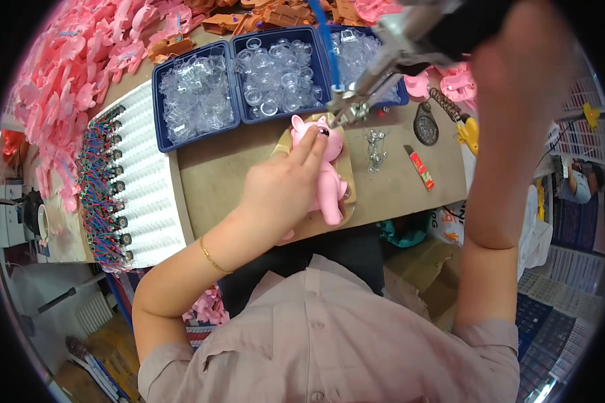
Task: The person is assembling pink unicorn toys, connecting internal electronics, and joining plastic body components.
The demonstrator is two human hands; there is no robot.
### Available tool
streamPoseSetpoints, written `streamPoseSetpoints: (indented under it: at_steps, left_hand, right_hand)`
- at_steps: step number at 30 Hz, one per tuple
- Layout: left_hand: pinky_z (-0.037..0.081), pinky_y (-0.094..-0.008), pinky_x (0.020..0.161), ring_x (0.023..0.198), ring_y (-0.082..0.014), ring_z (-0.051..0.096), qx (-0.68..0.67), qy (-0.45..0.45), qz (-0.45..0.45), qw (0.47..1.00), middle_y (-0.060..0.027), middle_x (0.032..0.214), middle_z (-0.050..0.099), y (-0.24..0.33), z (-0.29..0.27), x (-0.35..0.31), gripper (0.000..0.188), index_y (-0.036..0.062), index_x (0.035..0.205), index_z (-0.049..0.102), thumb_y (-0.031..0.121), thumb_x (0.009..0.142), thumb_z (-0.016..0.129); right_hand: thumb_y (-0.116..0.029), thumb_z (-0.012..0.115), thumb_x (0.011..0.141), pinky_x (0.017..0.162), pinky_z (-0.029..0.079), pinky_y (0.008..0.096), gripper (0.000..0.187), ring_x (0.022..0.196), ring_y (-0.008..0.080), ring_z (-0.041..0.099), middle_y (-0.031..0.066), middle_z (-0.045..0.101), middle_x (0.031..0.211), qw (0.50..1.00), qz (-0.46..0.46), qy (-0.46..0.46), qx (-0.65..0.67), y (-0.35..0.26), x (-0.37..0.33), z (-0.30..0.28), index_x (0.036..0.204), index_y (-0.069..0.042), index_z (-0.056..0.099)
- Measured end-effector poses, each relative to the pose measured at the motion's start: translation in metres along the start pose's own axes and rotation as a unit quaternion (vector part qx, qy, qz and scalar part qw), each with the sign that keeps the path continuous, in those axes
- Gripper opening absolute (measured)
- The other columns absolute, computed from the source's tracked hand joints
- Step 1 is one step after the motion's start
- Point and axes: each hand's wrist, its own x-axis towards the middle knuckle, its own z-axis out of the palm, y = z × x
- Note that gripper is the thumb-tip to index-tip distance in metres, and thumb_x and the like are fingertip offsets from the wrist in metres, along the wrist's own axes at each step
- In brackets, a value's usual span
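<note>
My left hand presses down on a pink toy animal, two fingers lying over its head beside the eye. The toy rests on its side in a tan, shallow holder on the bench. From the upper right comes my right hand, blurred, closed round the black part of a silver and black power screwdriver. The tool's metal tip reaches down to the toy's head; whether it touches cannot be made out. A small pile of screws lies right of the toy.
Blue trays of clear plastic parts stand behind the toy. At left, a white foam rack carries wired parts. Pink shells heap far left, brown parts at the back. A red cutter and dark oval object lie right.
</note>
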Motion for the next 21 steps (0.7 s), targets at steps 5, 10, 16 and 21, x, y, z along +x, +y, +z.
streamPoseSetpoints:
  at_steps: [5, 10, 16, 21]
  left_hand:
    - [0.055, -0.0299, 0.057, 0.076, -0.0190, 0.065, -0.040, -0.002, -0.028, 0.999, -0.0093, 0.132, 0.054, 0.000, -0.001, -0.001, 0.052, 0.0019, 0.124, 0.055, 0.021, 0.076, 0.061]
    - [0.055, -0.0296, 0.057, 0.074, -0.0182, 0.065, -0.013, 0.019, -0.025, 0.999, -0.0089, 0.130, 0.055, 0.001, 0.002, -0.001, 0.049, 0.0038, 0.120, 0.059, 0.021, 0.074, 0.063]
    - [0.053, -0.0302, 0.054, 0.068, -0.0175, 0.063, 0.000, 0.019, -0.027, 0.999, -0.0067, 0.127, 0.057, 0.004, -0.001, -0.001, 0.040, 0.0058, 0.112, 0.063, 0.021, 0.075, 0.064]
    - [0.053, -0.0310, 0.056, 0.071, -0.0201, 0.065, -0.011, -0.006, -0.029, 1.000, -0.0071, 0.126, 0.058, 0.003, -0.002, 0.000, 0.041, 0.0057, 0.115, 0.061, 0.020, 0.076, 0.062]
  right_hand:
    - [-0.020, 0.070, 0.083, 0.048, 0.042, 0.0208, 0.027, 0.054, 0.0074, 0.053, 0.0012, 0.058, 0.069, 1.000, 0.013, 0.009, -0.005, -0.008, -0.012, -0.006, 0.098, 0.000, 0.059]
    - [-0.020, 0.071, 0.082, 0.048, 0.042, 0.0210, 0.027, 0.054, 0.0075, 0.053, 0.0014, 0.057, 0.068, 0.999, 0.035, 0.018, -0.005, -0.005, -0.027, -0.010, 0.097, -0.001, 0.059]
    - [-0.020, 0.071, 0.082, 0.047, 0.042, 0.0213, 0.027, 0.053, 0.0076, 0.053, 0.0017, 0.057, 0.067, 0.998, 0.060, 0.020, -0.011, 0.000, -0.042, -0.013, 0.097, -0.001, 0.059]
    - [-0.021, 0.071, 0.082, 0.049, 0.044, 0.0216, 0.025, 0.052, 0.0085, 0.053, 0.0023, 0.057, 0.066, 0.997, 0.054, -0.044, 0.015, 0.004, -0.037, -0.014, 0.095, -0.004, 0.060]
